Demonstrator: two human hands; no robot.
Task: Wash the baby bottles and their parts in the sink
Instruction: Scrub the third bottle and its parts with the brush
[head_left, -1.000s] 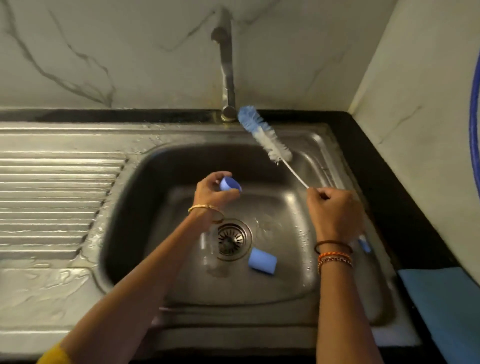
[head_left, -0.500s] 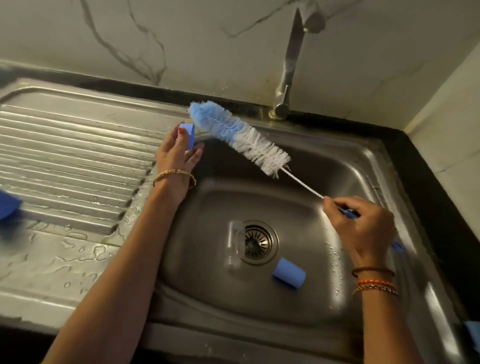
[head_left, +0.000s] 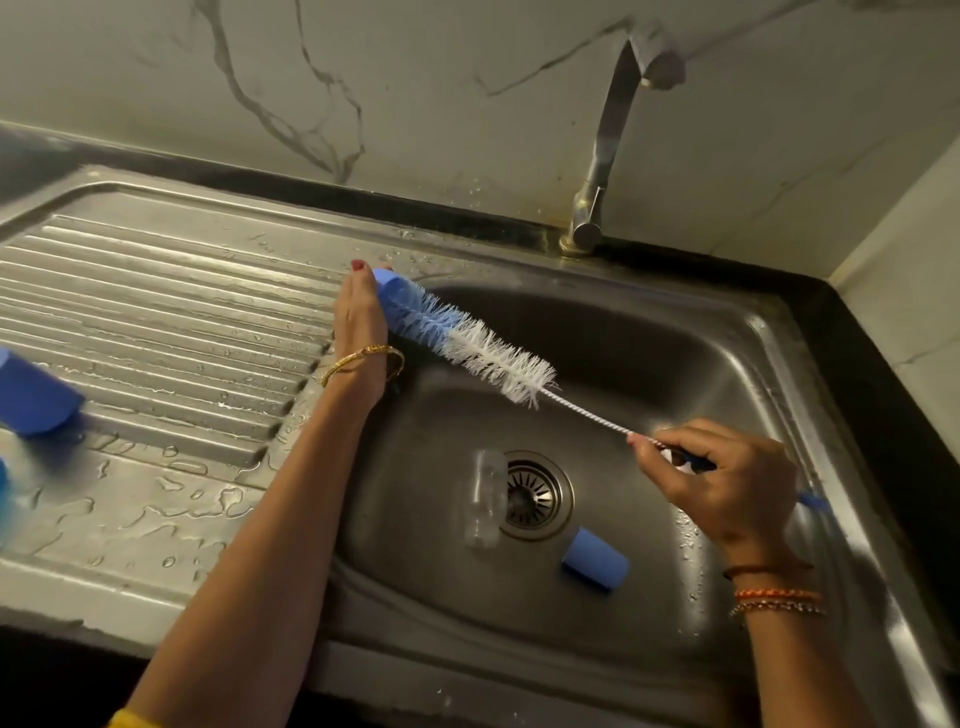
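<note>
A small round blue plastic cap (head_left: 387, 280) is being gripped by the left hand (head_left: 358, 317), while the fluffy blue-and-white bottle brush (head_left: 467, 345) with its thin twisted wire stem is being pinched by the right hand (head_left: 727, 483).

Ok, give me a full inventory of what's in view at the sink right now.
Bottle brush: one, blue and white bristles, twisted wire stem, slanting over the basin.
Small blue part: one, blue, at the basin's back-left rim, brush tip at it.
Blue cap: one, lying in the basin right of the drain.
Clear bottle: one, transparent, lying left of the drain.
Blue object: one, blurred, on the drainboard at the left edge.
Sink: one, steel, wet.
Drainboard: one, ridged steel, left.
Tap: one, steel, behind the basin.
Left hand: holds the small blue part.
Right hand: grips the brush handle.
</note>
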